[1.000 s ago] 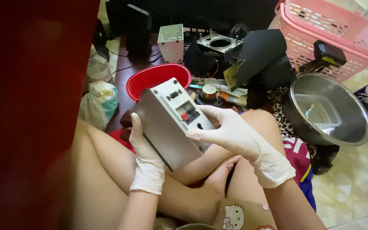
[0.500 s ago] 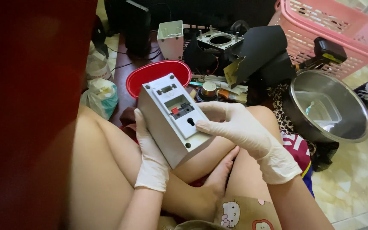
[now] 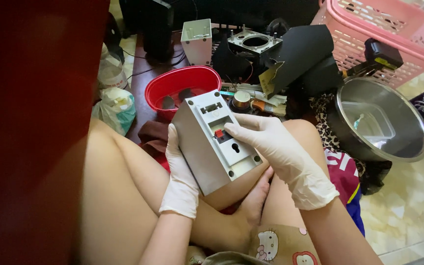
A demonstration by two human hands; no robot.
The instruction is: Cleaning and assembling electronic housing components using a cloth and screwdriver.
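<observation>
- The left hand (image 3: 181, 169), in a white latex glove, is cupping the long side of a grey, box-shaped plastic speaker housing (image 3: 215, 140), with its grip closed around the housing's left edge and fingers wrapping underneath.
- The right hand (image 3: 278, 149), also gloved in white, is lying over the housing's right side, fingertips (image 3: 232, 128) pressing on the pale back panel just beside the small red and black terminal clip (image 3: 219, 133); this grip is loosely closed on the housing rather than pinching it.
- The housing is sitting tilted above the person's bare knees, its back panel facing up, with a keyhole slot just below the fingertips.
- Just beyond the grip, a red oval plastic bowl (image 3: 182, 84) is resting on the floor, holding some dark parts.
- Beyond the right-hand grip, a small brass-coloured round part (image 3: 242, 98) is lying among loose tools.
- Farther out, a second small grey box (image 3: 197, 40) and a metal frame with a round opening (image 3: 254, 41) are standing near black plastic casing.
- To the right of the grip, a round stainless steel basin (image 3: 381, 120) is holding a clear plastic tub, with a pink plastic lattice basket (image 3: 388, 29) behind it.
- To the left of the grip, a crumpled plastic bag (image 3: 116, 108) is lying on the floor.
</observation>
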